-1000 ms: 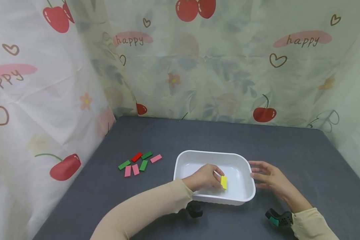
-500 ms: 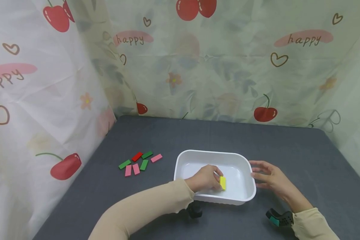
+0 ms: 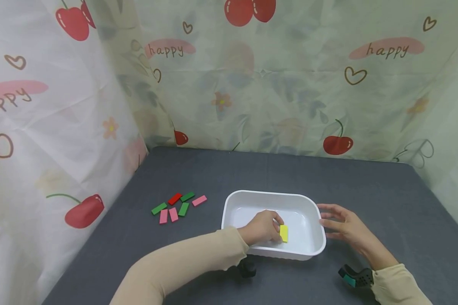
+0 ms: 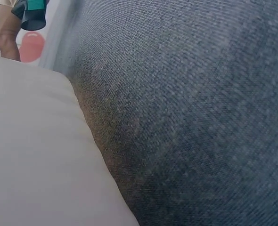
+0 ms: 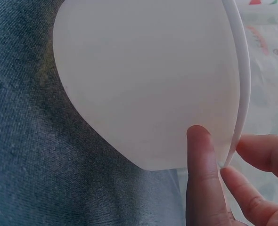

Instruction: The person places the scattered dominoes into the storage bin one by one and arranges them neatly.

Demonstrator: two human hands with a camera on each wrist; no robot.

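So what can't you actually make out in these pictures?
- Left hand fingertips on the yellow block: head view, hidden by the hand's own back; whether it pinches or just touches is unclear.
- Left wrist view: only sleeve and grey table; hand and block out of frame.
- Right wrist view: the white tub wall fills it; its inside is hidden.
- Small blocks: too small for detail.

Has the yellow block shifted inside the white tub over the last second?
Yes, slightly. The yellow block, pinched by the left hand, has sunk toward the floor of the white tub, which stayed put.
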